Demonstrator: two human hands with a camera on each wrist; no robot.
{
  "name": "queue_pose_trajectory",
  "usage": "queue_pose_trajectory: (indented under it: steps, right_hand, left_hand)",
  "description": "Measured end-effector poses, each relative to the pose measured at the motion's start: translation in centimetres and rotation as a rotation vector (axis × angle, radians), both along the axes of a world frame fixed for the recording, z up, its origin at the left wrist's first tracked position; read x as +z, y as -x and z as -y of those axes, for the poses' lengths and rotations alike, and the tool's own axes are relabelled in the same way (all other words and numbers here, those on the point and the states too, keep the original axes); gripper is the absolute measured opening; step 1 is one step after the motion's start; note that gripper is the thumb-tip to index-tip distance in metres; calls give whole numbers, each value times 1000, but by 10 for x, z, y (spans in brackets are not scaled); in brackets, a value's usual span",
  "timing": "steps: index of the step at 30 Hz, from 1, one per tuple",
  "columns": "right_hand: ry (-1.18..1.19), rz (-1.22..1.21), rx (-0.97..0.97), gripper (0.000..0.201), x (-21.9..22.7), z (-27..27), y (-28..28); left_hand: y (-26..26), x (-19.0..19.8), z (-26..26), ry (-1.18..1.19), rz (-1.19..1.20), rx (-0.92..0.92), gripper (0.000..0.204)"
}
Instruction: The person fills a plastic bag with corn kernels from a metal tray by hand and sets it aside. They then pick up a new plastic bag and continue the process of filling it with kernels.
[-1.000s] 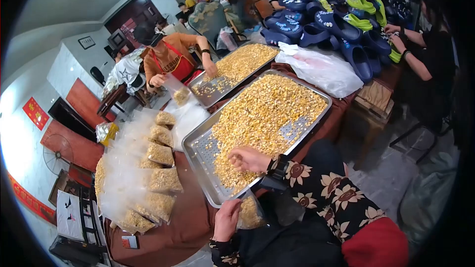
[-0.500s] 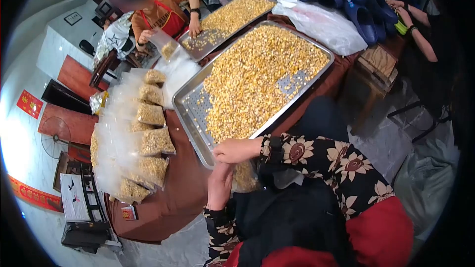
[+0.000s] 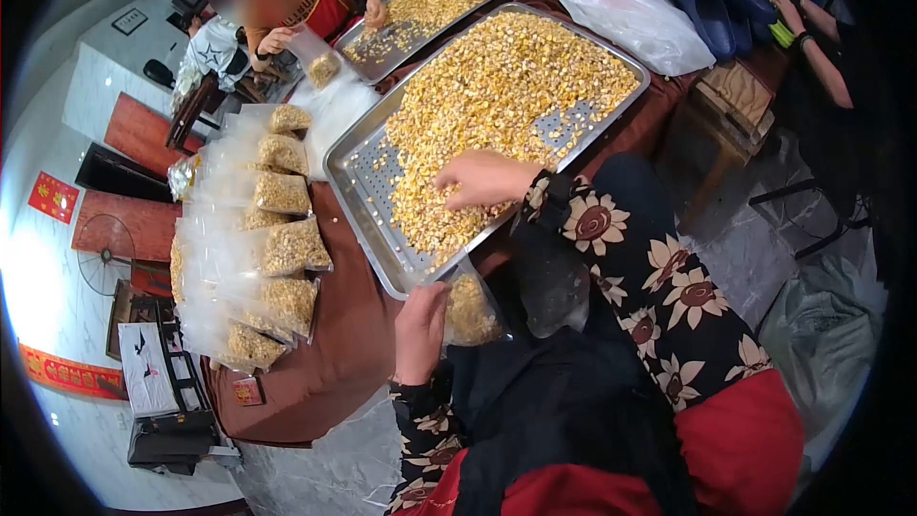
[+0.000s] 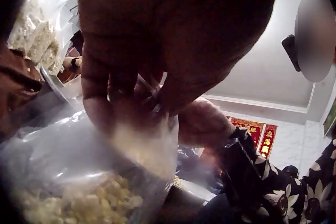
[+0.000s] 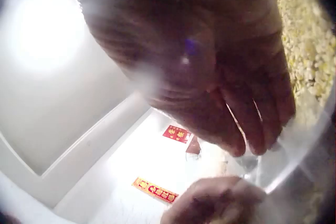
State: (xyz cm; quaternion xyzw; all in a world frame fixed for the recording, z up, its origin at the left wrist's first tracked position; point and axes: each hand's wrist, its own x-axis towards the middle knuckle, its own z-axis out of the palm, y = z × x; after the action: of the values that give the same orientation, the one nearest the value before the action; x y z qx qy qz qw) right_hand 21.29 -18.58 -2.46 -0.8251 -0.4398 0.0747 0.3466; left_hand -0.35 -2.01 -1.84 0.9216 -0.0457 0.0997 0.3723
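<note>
Left hand (image 3: 418,333) pinches plastic bag (image 3: 472,311) near its mouth, just outside near corner of tray (image 3: 363,183). Right hand (image 3: 485,180) at the kernels (image 3: 516,86), fingers bent; cannot tell if any held. Slack film could fold inward, causing spills.

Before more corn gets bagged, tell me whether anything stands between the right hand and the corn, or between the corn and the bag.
Nothing visible separates the right hand from the corn. Between the corn and the bag stands the tray's near rim; the left hand holds the bag just outside it.
</note>
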Motion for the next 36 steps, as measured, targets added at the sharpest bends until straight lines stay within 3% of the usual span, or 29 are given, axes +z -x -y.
queue_pose_trajectory:
  steps: [1, 5, 7, 8, 9, 11, 13, 15, 16, 17, 19, 20, 21, 23, 27, 29, 31, 33, 35, 36]
  right_hand:
    - [113, 209, -108, 39, -7, 9, -5]
    - [353, 121, -100, 44, -6, 25, -4]
    - [310, 112, -127, 43, -13, 20, 3]
    - [289, 98, -138, 30, -14, 16, 4]
    - [289, 97, -138, 30, -21, 12, 0]
    - [71, 52, -172, 19, -37, 2, -11]
    - [76, 52, -216, 16, -43, -3, -16]
    - [-109, -113, -205, 16, -52, -6, -27]
    - [-174, 65, -142, 14, -47, -1, -29]
    - [-175, 63, -131, 14, -43, -1, -27]
    - [-275, -459, -166, 14, -34, -5, -21]
    - [-267, -607, -78, 17, -25, -6, -18]
    - [-265, -605, -63, 17, -16, -6, -12]
    - [-329, -736, 170, 15, 1, -14, 5]
    - [-182, -621, 357, 21, 5, -28, 28]
    - [-102, -357, 494, 23, 8, -29, 39]
    - [-59, -218, 512, 25, 7, -31, 42]
    - [-15, -262, 460, 26, 14, -30, 43]
    - [-135, -310, 271, 25, 16, -26, 38]
    - [-64, -333, 215, 30, 6, -27, 26]
  left_hand:
    - [0, -1, 0, 20, -6, 6, 12]
    - [1, -2, -3, -16, 20, 1, 11]
    - [0, -4, -3, 3, 14, 15, 11]
    - [0, -4, -2, 4, 11, 15, 11]
    - [0, -3, -1, -2, 12, 10, 11]
    - [0, -3, -1, -9, 13, 6, 11]
    - [1, -3, 0, 38, 1, 16, 11]
    - [1, -3, -1, 12, 35, 4, 11]
    - [1, -2, -1, -12, 65, -9, 10]
    - [2, -1, -2, -13, 64, 1, 10]
    - [3, 0, -1, 2, 21, 6, 11]
    - [3, -1, -1, 15, 35, 4, 13]
    - [4, -1, 0, 13, 39, 19, 13]
    - [2, 2, 0, 43, 25, -1, 14]
    - [-2, -3, -4, -23, 80, -45, 16]
    - [-2, -1, -2, 11, 24, -21, 16]
    - [-3, 2, -1, 18, 27, -15, 15]
    - [-2, 4, 0, -25, 18, -23, 14]
    - [-2, 4, -1, -28, 27, -28, 14]
    - [-1, 4, -2, -19, 30, -34, 14]
